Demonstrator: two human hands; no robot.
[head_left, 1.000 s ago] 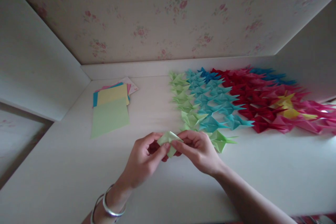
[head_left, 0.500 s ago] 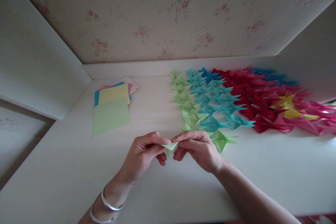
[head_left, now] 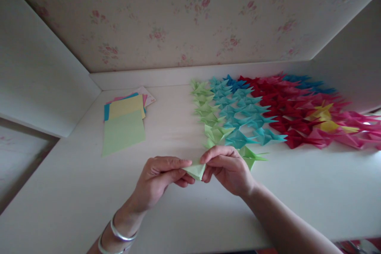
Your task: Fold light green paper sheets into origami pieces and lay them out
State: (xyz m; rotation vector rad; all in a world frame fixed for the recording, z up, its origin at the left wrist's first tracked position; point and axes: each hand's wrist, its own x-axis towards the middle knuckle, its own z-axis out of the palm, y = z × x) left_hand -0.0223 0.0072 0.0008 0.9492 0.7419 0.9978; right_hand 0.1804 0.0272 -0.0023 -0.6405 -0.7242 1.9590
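Between my two hands is a small piece of folded light green paper point(head_left: 196, 170), a triangular shape with layered edges. My left hand point(head_left: 162, 174) pinches its left corner between thumb and fingers. On the other side, my right hand point(head_left: 228, 168) grips the right edge, thumb and index finger together. Just behind my right hand sits a green paper crane point(head_left: 250, 156), partly covered by the hand. Silver bangles point(head_left: 122, 234) circle my left wrist.
Rows of folded paper cranes in green, turquoise point(head_left: 238, 139), red point(head_left: 297, 137), pink and yellow point(head_left: 324, 121) fill the right back of the white table point(head_left: 178, 222). Flat sheets of coloured paper point(head_left: 125, 131) lie at the left. A flowered wall point(head_left: 160, 35) stands behind.
My hands have moved slightly apart, and more of the folded paper shows between them. Its triangular face now points lower right. The view has shifted a little.
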